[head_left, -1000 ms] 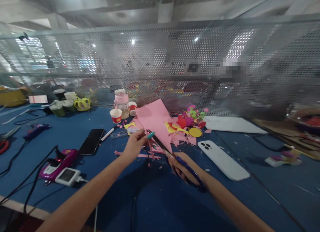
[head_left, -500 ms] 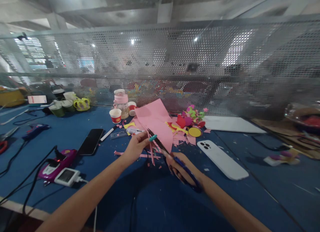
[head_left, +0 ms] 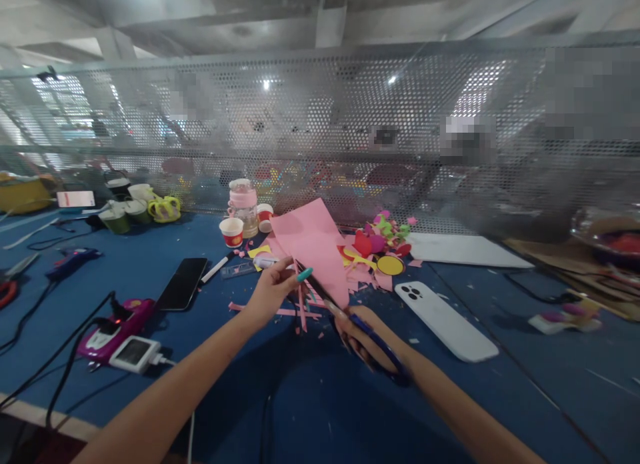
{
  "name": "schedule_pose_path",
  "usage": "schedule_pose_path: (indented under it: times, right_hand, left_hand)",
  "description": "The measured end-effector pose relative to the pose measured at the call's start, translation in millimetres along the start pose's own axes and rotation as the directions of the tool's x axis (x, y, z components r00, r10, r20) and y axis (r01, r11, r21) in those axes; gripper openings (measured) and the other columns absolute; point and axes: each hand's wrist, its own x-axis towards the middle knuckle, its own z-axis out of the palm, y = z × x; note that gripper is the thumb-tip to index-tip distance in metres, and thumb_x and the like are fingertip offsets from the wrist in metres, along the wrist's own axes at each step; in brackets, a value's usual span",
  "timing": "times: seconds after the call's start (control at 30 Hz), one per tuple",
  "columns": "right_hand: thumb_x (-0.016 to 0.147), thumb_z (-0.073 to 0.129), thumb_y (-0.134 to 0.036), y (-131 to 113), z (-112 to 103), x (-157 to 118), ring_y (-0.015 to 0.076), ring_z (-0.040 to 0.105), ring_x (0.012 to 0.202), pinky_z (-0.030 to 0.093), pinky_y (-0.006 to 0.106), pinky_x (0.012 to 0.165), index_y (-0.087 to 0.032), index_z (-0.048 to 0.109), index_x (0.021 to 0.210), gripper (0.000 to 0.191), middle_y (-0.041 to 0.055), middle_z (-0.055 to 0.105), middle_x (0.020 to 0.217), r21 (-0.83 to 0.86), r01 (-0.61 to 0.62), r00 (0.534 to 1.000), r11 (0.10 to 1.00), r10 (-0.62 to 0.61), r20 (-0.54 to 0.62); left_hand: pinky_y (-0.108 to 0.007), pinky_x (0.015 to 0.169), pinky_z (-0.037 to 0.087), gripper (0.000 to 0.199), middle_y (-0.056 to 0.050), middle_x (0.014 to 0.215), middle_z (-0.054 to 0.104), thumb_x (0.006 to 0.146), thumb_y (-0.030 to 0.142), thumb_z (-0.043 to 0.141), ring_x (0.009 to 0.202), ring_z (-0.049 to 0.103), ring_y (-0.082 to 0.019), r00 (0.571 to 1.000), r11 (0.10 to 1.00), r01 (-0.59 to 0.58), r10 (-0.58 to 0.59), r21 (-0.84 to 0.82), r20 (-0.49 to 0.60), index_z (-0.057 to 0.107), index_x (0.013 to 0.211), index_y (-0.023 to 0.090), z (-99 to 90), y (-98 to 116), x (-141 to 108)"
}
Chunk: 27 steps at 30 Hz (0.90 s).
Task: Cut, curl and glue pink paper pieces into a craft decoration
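Note:
My left hand (head_left: 271, 289) pinches the lower left edge of a sheet of pink paper (head_left: 315, 241), with a narrow pink strip (head_left: 302, 307) hanging beneath the fingers. A teal nail shows on the thumb. Around the handles of dark blue scissors (head_left: 380, 347) my right hand (head_left: 367, 331) is closed. The blades lie along the paper's lower edge and point up and left toward my left fingertips. How far apart they stand is hard to make out. Pink strips and offcuts (head_left: 360, 277) lie under and beside the sheet.
Left are a black phone (head_left: 183, 284), a purple power strip (head_left: 117, 327) and cables. A paper cup (head_left: 232, 232) and pink-banded bottle (head_left: 243, 207) stand behind. Right are colourful cutouts (head_left: 380, 241), a white phone (head_left: 445, 321) and a white board (head_left: 467, 249). A perforated metal screen (head_left: 310, 117) borders the back.
The scissors and my right hand have shifted slightly right and down, and the blades look closer together. My left hand stays nearly in place on the paper.

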Motion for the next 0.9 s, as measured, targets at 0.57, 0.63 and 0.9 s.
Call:
schedule_pose_path:
  times: [0.57, 0.63, 0.9]
  right_hand:
    - [0.066, 0.05, -0.055, -25, 11, -12, 0.0048, 0.032, 0.028, 0.026, 0.018, 0.028, -0.019, 0.039, 0.045, 0.044, -0.0057, 0.034, 0.035, 0.067, -0.034, 0.998, 0.997, 0.037, -0.051]
    - [0.066, 0.049, -0.057, -27, 11, -13, 0.0047, 0.03, 0.028, 0.025, 0.019, 0.028, -0.019, 0.039, 0.046, 0.045, -0.0058, 0.033, 0.036, 0.079, -0.023, 0.999, 0.997, 0.027, -0.044]
    - [0.067, 0.043, -0.062, -29, 12, -14, 0.0044, 0.031, 0.03, 0.026, 0.019, 0.03, -0.019, 0.037, 0.047, 0.048, -0.0063, 0.032, 0.037, 0.057, -0.029, 0.998, 0.998, 0.032, -0.045]
  left_hand:
    - [-0.019, 0.048, 0.045, 0.04, 0.002, 0.054, 0.061, 0.057, 0.029, 0.072, 0.046, 0.055, -0.009, 0.987, 0.988, 0.093, -0.076, -0.12, 0.139, 0.062, 0.092, 0.014, 8.8, -1, -7]
    - [-0.019, 0.048, 0.045, 0.038, 0.002, 0.054, 0.061, 0.057, 0.029, 0.071, 0.046, 0.055, -0.009, 0.987, 0.988, 0.09, -0.071, -0.128, 0.142, 0.062, 0.091, 0.014, 8.5, -2, -7]
    - [-0.018, 0.047, 0.045, 0.035, 0.002, 0.051, 0.061, 0.057, 0.029, 0.072, 0.045, 0.055, -0.008, 0.984, 0.986, 0.096, -0.073, -0.137, 0.163, 0.061, 0.086, 0.014, 8.5, -3, -7]
